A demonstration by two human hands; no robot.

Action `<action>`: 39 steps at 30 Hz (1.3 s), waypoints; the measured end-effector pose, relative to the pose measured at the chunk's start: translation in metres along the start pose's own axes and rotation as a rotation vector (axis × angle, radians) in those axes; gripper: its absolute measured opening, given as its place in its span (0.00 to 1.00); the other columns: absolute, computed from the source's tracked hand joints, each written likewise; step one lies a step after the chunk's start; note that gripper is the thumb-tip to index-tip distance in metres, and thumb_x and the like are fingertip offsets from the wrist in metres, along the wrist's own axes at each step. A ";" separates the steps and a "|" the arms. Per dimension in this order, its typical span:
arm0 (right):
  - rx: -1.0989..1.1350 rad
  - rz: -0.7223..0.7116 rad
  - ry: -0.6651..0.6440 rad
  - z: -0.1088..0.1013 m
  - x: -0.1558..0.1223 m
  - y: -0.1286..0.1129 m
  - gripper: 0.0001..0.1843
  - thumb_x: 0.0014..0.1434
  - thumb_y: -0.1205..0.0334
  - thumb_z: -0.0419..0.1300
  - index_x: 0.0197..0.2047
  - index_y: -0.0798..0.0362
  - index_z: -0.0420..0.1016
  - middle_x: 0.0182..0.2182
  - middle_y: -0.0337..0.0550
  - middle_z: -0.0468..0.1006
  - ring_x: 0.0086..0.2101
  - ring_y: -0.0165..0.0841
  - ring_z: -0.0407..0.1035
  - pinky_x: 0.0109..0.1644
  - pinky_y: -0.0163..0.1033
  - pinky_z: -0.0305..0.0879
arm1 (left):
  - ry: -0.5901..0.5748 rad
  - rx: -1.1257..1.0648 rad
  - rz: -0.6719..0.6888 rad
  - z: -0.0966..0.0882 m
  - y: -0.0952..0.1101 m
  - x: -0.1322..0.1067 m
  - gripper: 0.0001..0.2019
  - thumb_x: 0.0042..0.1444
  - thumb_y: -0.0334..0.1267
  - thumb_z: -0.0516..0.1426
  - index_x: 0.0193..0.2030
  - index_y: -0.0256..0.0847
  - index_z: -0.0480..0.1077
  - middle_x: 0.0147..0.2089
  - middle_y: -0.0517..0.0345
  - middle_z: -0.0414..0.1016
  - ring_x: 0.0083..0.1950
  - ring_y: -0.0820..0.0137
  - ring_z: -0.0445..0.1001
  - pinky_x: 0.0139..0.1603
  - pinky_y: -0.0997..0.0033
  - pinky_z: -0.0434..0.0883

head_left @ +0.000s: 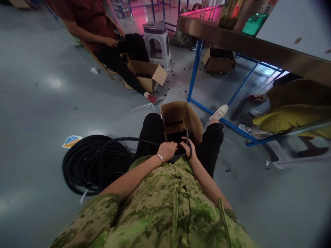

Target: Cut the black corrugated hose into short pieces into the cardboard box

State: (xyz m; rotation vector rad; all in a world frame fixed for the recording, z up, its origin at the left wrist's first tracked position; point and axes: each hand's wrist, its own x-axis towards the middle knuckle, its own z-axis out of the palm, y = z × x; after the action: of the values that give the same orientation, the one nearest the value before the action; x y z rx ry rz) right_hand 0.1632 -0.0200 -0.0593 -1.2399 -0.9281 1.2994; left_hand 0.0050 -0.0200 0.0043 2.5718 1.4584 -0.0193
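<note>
Gripping hose (129, 139), L hand (167, 150) is fisted round it; R hand (188, 151) clamps a dark tool (187, 137), prob. cutters. Risk: coil (88, 162) drag could jerk hose, nicking L hand.

1. One camera (head-worn) looks steeply down over the wearer's chest, close above the left hand (167, 150) and right hand (190, 152).
2. It faces forward: box (192, 119) just beyond the hands, hose (85, 162) coiled to their left, workbench (232, 38) farther ahead-right.
</note>
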 end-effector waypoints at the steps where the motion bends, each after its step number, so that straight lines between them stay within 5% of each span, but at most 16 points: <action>1: 0.000 -0.012 0.033 -0.002 0.000 0.000 0.23 0.49 0.55 0.62 0.49 0.52 0.72 0.29 0.38 0.76 0.30 0.33 0.70 0.38 0.38 0.68 | 0.023 -0.011 -0.086 -0.002 -0.003 0.000 0.15 0.67 0.42 0.47 0.47 0.37 0.71 0.40 0.46 0.75 0.40 0.63 0.75 0.37 0.67 0.64; 4: -0.082 -0.039 0.063 -0.006 -0.001 -0.002 0.23 0.52 0.55 0.61 0.51 0.52 0.72 0.30 0.38 0.75 0.29 0.32 0.69 0.38 0.38 0.67 | 0.097 -0.055 -0.252 -0.007 -0.009 0.002 0.17 0.68 0.44 0.45 0.53 0.41 0.69 0.43 0.48 0.76 0.39 0.64 0.76 0.35 0.68 0.63; 12: -0.507 -0.184 -0.152 -0.004 -0.013 -0.008 0.21 0.53 0.60 0.60 0.51 0.50 0.75 0.31 0.38 0.76 0.29 0.31 0.68 0.38 0.36 0.66 | 0.127 -0.075 -0.319 -0.011 -0.012 0.001 0.19 0.68 0.46 0.44 0.56 0.43 0.68 0.45 0.50 0.77 0.39 0.65 0.76 0.35 0.70 0.63; 31: -0.518 -0.200 -0.167 -0.002 -0.014 -0.008 0.22 0.50 0.61 0.60 0.50 0.47 0.77 0.33 0.39 0.78 0.33 0.35 0.71 0.42 0.39 0.68 | 0.187 -0.121 -0.411 -0.017 -0.016 0.001 0.21 0.68 0.47 0.42 0.58 0.43 0.67 0.50 0.49 0.77 0.40 0.65 0.77 0.35 0.69 0.65; 39: -0.585 -0.266 -0.229 0.000 -0.015 -0.009 0.23 0.51 0.62 0.60 0.52 0.48 0.76 0.35 0.40 0.80 0.36 0.36 0.72 0.46 0.40 0.68 | 0.153 -0.091 -0.326 -0.015 -0.016 -0.001 0.20 0.68 0.46 0.43 0.56 0.42 0.69 0.44 0.50 0.77 0.39 0.66 0.76 0.35 0.69 0.64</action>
State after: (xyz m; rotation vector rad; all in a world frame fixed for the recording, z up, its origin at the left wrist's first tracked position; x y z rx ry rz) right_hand 0.1632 -0.0335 -0.0486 -1.3537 -1.6613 0.9983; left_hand -0.0105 -0.0107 0.0170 2.2815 1.8724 0.1989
